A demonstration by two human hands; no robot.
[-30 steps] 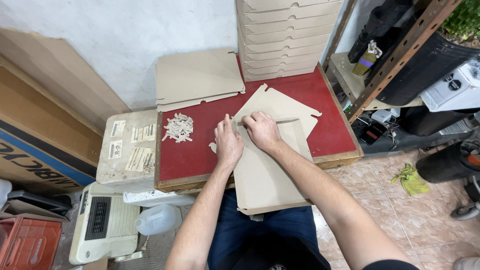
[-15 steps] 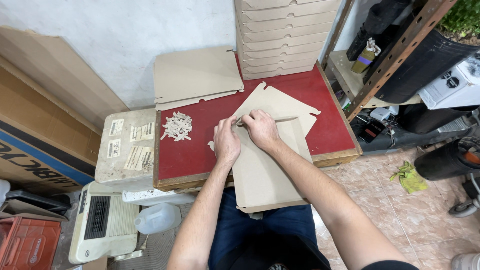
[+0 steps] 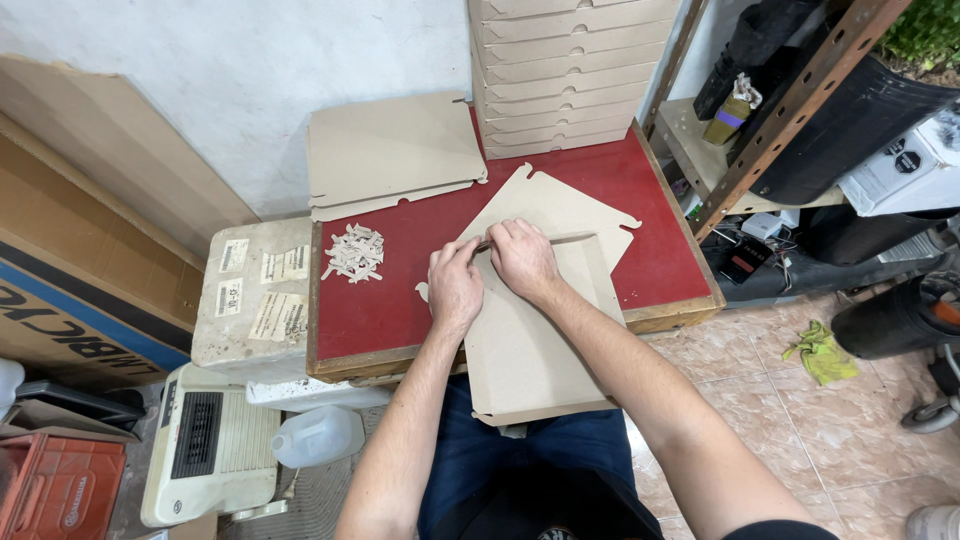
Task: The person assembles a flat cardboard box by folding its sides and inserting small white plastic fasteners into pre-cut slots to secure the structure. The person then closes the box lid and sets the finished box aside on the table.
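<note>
Pressing curled, the left hand (image 3: 455, 285) and right hand (image 3: 522, 258) apparently pinch a matte die-cut cardboard sheet's (image 3: 530, 350) fold.

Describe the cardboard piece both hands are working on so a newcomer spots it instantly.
Find the red tabletop. Near its front edge lies a flat die-cut cardboard sheet that overhangs toward the person, with the left hand and right hand pressing its far end. Unlike the loose blanks by the wall, it has a raised folded edge.
</note>
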